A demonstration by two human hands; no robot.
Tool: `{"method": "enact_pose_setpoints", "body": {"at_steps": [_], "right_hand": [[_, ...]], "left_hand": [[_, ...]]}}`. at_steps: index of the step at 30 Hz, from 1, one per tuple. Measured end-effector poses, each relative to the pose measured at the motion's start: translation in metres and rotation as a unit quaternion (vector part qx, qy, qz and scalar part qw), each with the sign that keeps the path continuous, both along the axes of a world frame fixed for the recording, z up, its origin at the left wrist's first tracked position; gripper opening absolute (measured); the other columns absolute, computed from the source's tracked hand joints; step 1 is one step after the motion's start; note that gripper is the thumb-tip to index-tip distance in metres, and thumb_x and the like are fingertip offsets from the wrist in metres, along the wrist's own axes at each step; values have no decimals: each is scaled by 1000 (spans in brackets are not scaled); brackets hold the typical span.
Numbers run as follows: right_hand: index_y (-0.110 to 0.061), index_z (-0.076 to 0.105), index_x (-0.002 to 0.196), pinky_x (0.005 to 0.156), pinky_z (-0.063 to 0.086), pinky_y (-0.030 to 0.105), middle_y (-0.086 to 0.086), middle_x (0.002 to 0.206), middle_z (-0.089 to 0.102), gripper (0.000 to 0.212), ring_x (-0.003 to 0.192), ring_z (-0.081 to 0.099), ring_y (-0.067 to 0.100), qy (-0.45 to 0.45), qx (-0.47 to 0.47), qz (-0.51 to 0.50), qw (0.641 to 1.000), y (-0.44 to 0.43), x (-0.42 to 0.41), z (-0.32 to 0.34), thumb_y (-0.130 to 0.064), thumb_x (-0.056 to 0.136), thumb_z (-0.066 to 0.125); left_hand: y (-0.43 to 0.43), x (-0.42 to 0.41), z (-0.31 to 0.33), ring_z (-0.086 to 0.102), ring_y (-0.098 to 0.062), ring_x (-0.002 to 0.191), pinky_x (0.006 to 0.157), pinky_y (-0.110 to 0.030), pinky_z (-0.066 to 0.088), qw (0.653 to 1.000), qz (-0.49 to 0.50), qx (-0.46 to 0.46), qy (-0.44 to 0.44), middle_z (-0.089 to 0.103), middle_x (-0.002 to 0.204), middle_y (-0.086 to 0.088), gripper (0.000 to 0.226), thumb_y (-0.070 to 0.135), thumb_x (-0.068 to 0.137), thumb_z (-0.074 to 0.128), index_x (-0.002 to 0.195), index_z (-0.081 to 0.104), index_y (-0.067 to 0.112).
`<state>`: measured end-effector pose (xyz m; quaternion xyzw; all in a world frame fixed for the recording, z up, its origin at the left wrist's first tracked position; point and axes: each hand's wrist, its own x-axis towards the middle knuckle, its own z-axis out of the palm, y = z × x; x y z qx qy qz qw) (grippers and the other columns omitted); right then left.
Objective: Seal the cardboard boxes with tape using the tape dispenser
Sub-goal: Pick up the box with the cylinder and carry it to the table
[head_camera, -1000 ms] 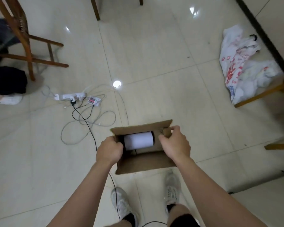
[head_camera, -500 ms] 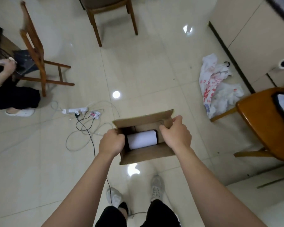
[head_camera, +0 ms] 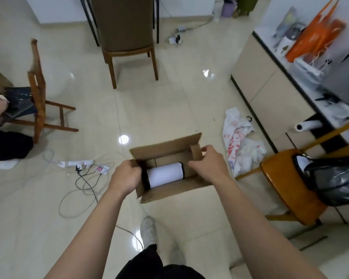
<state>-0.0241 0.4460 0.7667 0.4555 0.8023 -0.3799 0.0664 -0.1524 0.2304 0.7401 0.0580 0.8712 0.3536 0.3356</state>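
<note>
An open brown cardboard box (head_camera: 169, 190) is held over the glossy tiled floor (head_camera: 169, 101), with a white cylindrical roll (head_camera: 164, 175) lying inside. The left hand (head_camera: 125, 178) grips its left end and the right hand (head_camera: 210, 164) clasps the right end by a small upright flap. Sealing seems not yet begun, since no tape dispenser shows. Next, the box likely needs firm support and its flaps folded shut.

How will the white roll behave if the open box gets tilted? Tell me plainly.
Apt to roll: the white roll is a cylinder lying on its side in the cardboard box, with spare room beyond it. Probably light: the left hand and right hand hold box and roll by the top edges alone.
</note>
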Motion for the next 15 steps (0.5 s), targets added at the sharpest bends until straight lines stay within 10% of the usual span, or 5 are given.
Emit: {"method": "enact_pose_setpoints", "body": {"at_steps": [9, 15], "right_hand": [[-23, 51, 146, 96, 43, 19, -10, 143, 55, 76, 130, 52, 7, 246, -60, -96, 963, 45, -47, 24, -38, 80, 87], [-23, 37, 154, 104, 43, 31, 2, 155, 42, 92, 126, 52, 10, 423, -209, -369, 801, 76, -90, 17, -28, 78, 88]], "left_hand": [[55, -94, 30, 59, -26, 75, 71, -37, 49, 988, 66, 125, -65, 66, 81, -10, 25, 9, 79, 51, 94, 64, -6], [113, -118, 38, 57, -26, 73, 69, -38, 48, 985, 80, 147, -43, 65, 77, -6, 31, 20, 67, 48, 85, 65, 2]]}}
